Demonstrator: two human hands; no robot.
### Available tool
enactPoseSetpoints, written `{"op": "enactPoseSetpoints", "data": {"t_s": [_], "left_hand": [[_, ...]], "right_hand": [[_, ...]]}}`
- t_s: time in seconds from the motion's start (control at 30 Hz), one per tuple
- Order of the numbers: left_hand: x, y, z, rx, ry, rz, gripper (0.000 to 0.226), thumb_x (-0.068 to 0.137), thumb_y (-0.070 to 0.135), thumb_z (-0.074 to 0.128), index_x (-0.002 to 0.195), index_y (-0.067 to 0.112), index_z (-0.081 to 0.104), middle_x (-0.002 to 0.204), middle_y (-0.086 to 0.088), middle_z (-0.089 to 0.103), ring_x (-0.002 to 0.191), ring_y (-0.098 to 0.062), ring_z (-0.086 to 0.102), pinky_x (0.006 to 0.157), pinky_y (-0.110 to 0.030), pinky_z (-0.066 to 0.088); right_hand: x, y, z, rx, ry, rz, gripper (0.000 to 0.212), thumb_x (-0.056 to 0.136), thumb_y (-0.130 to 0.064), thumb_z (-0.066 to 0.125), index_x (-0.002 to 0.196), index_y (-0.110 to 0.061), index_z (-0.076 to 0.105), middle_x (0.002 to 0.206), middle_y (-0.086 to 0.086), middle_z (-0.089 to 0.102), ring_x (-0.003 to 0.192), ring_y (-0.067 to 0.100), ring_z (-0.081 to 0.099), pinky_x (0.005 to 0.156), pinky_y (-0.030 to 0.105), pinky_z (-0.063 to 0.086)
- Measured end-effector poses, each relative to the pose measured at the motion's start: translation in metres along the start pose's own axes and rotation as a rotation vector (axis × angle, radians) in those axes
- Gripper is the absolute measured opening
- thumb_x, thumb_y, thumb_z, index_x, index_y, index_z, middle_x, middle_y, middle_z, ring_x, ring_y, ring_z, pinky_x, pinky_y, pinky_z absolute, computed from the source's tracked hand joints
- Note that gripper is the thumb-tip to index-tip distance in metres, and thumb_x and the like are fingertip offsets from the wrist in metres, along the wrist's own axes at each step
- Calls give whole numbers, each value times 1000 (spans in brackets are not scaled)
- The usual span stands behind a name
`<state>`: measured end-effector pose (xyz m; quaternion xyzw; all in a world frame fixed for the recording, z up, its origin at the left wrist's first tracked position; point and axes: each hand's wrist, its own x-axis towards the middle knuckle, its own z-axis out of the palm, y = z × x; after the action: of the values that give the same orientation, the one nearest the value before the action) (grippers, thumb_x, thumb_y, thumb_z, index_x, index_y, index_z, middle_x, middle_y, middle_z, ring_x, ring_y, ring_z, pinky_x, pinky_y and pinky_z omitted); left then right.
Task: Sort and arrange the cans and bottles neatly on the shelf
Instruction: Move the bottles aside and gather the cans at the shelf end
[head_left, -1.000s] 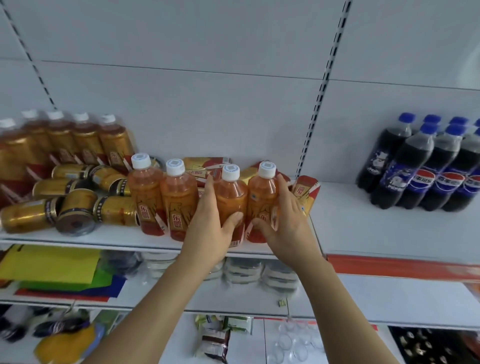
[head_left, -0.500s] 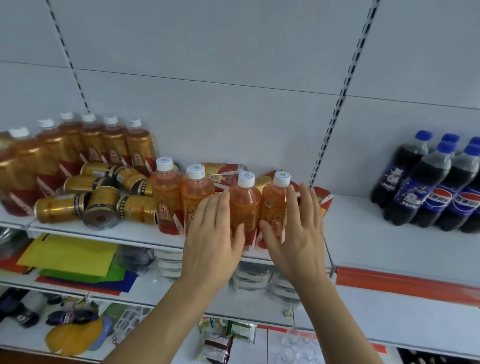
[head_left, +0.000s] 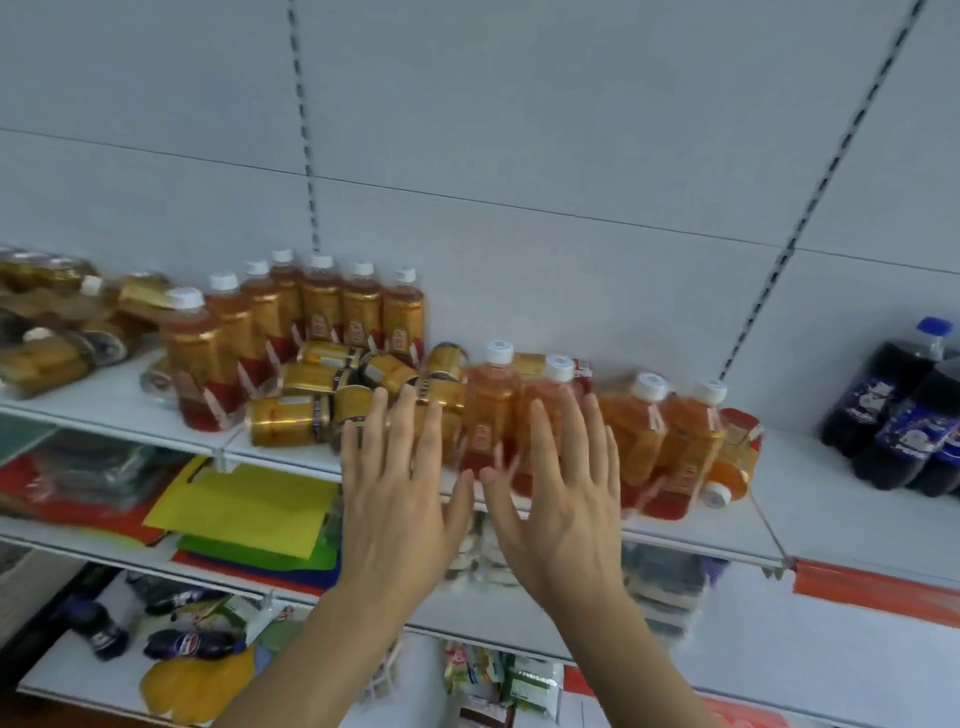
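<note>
Four orange bottles (head_left: 597, 431) stand at the shelf (head_left: 727, 540) front edge, and we hold left hand (head_left: 402, 493) and right hand (head_left: 561, 493) flat, fingers straight, grasping nothing, seemingly to square the row.

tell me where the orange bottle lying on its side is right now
In the head view, the orange plastic bottle lying on its side is on the white shelf, at the right end of the upright orange bottles, right of the right hand.

Motion blur smears the cola bottles (head_left: 898, 415) cut off at the shelf's (head_left: 831, 509) right end, labels unreadable.
</note>
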<state>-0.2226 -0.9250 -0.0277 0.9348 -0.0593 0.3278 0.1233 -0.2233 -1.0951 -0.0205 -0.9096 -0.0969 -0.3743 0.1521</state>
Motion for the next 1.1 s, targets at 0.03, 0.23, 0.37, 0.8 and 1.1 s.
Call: {"op": "enactPoseSetpoints", "data": {"t_s": [0.03,0.23,0.37,0.8,1.1], "left_hand": [[-5,-22,-7,20,-7,-19,74,102,53,48,159,6,43,173,-15,24,163,-36,10,125,-65,20],[-37,-144,-55,122,-81,-196,77,101,58,42,163,12,37,174,-13,23,163,-35,10,126,-65,17],[-52,-222,-84,162,-82,-296,77,100,59,43,161,11,41,172,-13,28,162,-34,13,127,-64,16],[-32,-434,-119,219,-167,-383,84,99,70,23,166,18,29,174,-7,23,163,-26,10,131,-55,13],[43,-528,-101,127,-167,-277,78,101,63,32,166,20,26,170,-4,33,159,-25,21,130,-49,15]], "right_hand": [[-2,-20,7,0,-27,-7,75,105,-58,53,161,-8,44,174,16,26,165,34,11,128,61,24],[-11,-139,52,-29,-275,-93,82,106,-70,26,166,-16,33,177,11,15,165,33,1,131,57,16],[-4,-214,84,22,-330,-194,83,106,-72,23,166,-17,34,177,11,18,165,33,2,131,57,16],[57,-398,226,225,-363,-280,79,106,-66,35,163,-11,38,172,16,31,164,35,14,129,57,24],[120,-447,290,118,-347,-165,76,107,-60,43,165,-11,35,170,17,34,163,38,16,129,57,24]]}}
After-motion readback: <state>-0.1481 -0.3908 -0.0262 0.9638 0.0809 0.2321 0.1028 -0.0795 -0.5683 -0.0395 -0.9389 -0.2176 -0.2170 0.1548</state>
